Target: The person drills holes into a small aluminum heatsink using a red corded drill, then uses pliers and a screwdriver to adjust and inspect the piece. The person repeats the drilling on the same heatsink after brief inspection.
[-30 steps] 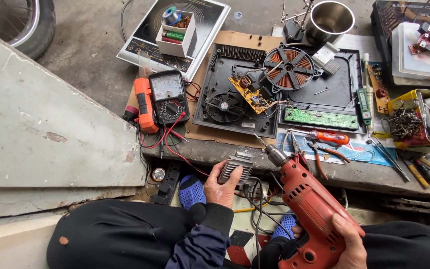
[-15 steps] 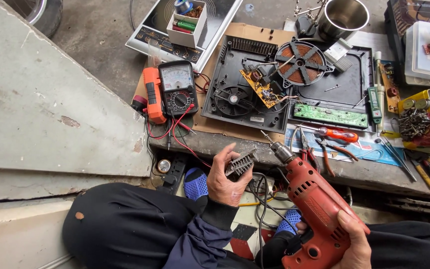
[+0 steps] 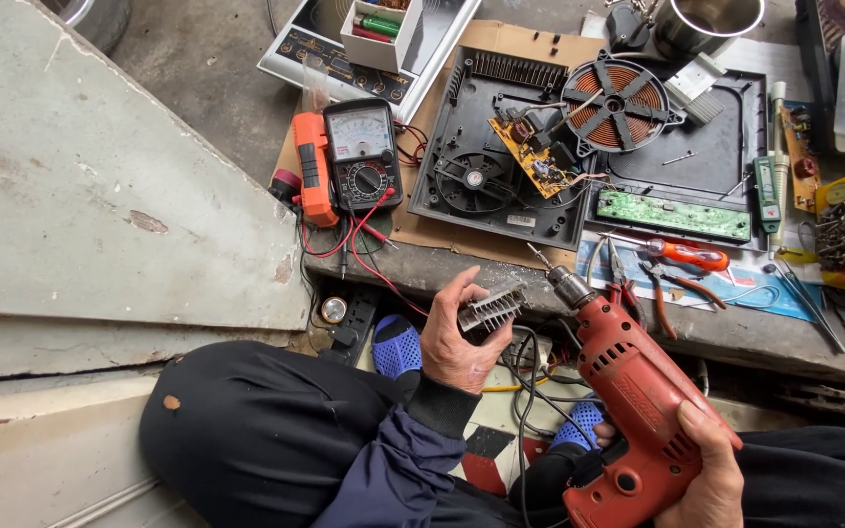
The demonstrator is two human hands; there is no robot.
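Left hand (image 3: 457, 337) is clamped around a ribbed grey aluminium heatsink (image 3: 491, 307); right hand (image 3: 706, 474) is wrapped round a red electric drill (image 3: 638, 406). Bit is held clear of the heatsink, so drilling is judged not yet begun.

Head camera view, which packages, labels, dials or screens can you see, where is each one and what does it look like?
Analog multimeter: left of the opened cooker, black body, white dial face, orange holster beside it.
Small box: top centre on the white panel, white, open, holding green and red cylinders.
Control panel: top left, white with dark round markings.
Blue printed sheet: under the pliers, right.
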